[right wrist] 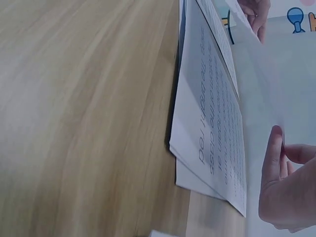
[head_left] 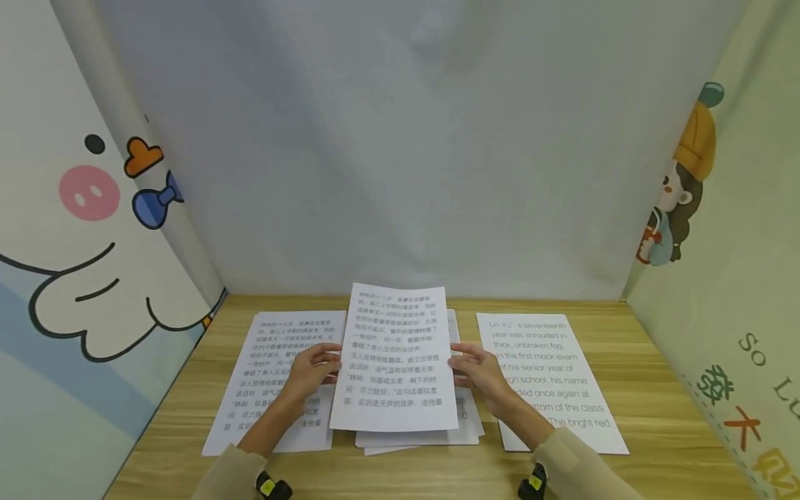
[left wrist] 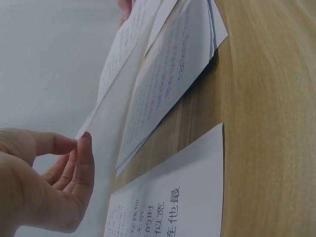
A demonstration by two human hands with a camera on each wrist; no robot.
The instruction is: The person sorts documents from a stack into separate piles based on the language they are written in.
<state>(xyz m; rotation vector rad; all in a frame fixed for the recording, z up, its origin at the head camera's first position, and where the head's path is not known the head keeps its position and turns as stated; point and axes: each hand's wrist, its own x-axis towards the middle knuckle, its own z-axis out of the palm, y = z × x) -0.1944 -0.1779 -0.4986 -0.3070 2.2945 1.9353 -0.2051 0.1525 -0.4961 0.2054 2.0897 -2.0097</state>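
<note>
Counter (head_left: 656, 417): wood-grained, with three lots of paper lying in a row between its left and right edges.
Right paper (head_left: 550, 375): English print, toward the counter's right edge, partly behind the right forearm (head_left: 531, 423).
Left paper (head_left: 259, 375): Chinese print, toward the left edge.
Middle pile (head_left: 469, 417): English print on top, midway along the counter, a lower sheet jutting out toward the front edge.
Held sheet (head_left: 390, 357): Chinese print, raised over the middle pile.
Left hand (head_left: 309, 375): grip pinching the held sheet's left edge between thumb and fingers.
Right hand (head_left: 481, 375): grip pinching the opposite edge likewise.
Slip risk: uneven pinching could let one side drop, so the sheet bends.
Drag risk: a low forearm could brush the right paper askew.
</note>
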